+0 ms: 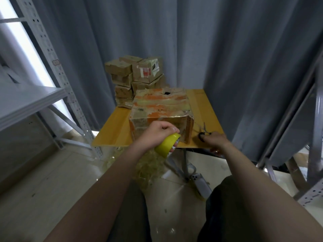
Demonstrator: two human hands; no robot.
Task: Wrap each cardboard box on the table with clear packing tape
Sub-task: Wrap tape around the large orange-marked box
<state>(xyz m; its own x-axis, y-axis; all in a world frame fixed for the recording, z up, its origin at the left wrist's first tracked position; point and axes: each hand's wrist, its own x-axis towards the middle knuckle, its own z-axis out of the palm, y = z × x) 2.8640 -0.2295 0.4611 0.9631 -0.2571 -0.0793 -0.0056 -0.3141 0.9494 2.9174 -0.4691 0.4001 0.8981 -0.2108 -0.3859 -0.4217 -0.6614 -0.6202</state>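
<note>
A large worn cardboard box (160, 105) with orange marks and shiny tape on top stands in the middle of the yellow table (113, 130). My left hand (155, 135) grips a yellow roll of tape (167, 145) at the box's near face, by the table's front edge. Just right of the box, my right hand (215, 141) holds scissors (203, 132) by their black handles, with the blades pointing away over the table. A stack of small cardboard boxes (134, 79) sits at the table's back left.
Grey curtains hang behind and to the right. A white metal shelf rack (31, 98) stands on the left, and another rack frame (314, 137) on the right. Crumpled used tape (148, 165) and a white power strip (201, 184) lie on the floor under the table.
</note>
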